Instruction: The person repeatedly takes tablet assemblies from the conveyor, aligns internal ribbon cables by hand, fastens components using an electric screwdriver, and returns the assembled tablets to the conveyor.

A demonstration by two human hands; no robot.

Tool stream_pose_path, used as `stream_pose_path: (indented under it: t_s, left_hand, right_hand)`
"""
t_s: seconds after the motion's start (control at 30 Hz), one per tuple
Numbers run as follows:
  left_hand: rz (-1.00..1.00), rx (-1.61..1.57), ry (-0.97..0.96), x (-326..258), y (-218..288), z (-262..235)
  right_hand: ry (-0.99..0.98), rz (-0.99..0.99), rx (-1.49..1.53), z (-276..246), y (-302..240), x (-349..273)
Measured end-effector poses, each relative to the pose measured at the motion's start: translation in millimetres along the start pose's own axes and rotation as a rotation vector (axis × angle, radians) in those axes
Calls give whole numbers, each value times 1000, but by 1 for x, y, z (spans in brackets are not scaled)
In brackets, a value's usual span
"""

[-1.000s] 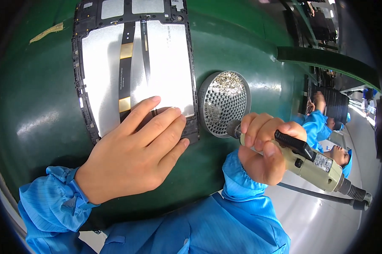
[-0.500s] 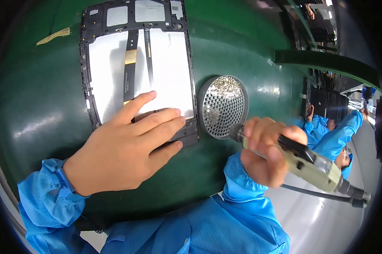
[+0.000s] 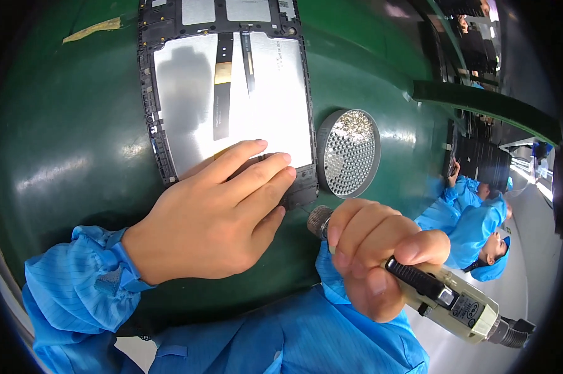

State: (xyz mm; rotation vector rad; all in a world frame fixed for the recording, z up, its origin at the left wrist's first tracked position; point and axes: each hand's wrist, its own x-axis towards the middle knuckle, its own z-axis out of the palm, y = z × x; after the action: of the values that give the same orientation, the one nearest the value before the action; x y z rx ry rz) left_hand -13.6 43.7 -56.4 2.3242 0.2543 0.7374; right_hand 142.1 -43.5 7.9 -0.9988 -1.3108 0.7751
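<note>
A tablet chassis point(image 3: 275, 100) with a silver metal plate and a black frame lies on the green table. Down its middle runs a black and gold flat ribbon cable point(image 3: 222, 103). My left hand point(image 3: 206, 215) rests on the chassis's near end, fingers stretched out, hiding part of the plate and frame. In my right hand point(image 3: 372, 255) is a beige electric screwdriver point(image 3: 453, 302) with a black lever, fingers wrapped round its body. Its knurled nose point(image 3: 319, 221) points left, close to the chassis's near right corner. The bit tip is hard to make out.
Right of the chassis stands a round grey tray point(image 3: 324, 159) with a dimpled bottom and small screws point(image 3: 354, 120) at its far side. A yellowish strip point(image 3: 91, 29) lies far left. A green rail point(image 3: 487, 103) curves at right. Beyond it, people in blue point(image 3: 468, 227) sit near dark stacked panels.
My right hand has brought the screwdriver from the tray's near edge down and left toward the chassis corner. My left hand stays on the chassis; the whole view has shifted slightly.
</note>
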Motion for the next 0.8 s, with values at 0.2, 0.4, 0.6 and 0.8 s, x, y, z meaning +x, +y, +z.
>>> stream_pose_path:
  t_s: [0.2,0.4,0.6,0.8]
  left_hand:
    - [-20,0,-16,-2,1,-3]
    - [-9,11,-18,-4,1,-3]
    - [1,14,-5,-5,1,0]
    - [30,32,-2,-4,1,-1]
  right_hand:
    - [13,25,-2,4,2,-4]
    - [5,40,-5,4,2,-4]
    - [-1,70,-15,4,3,-4]
    - [43,47,15,8,6,-5]
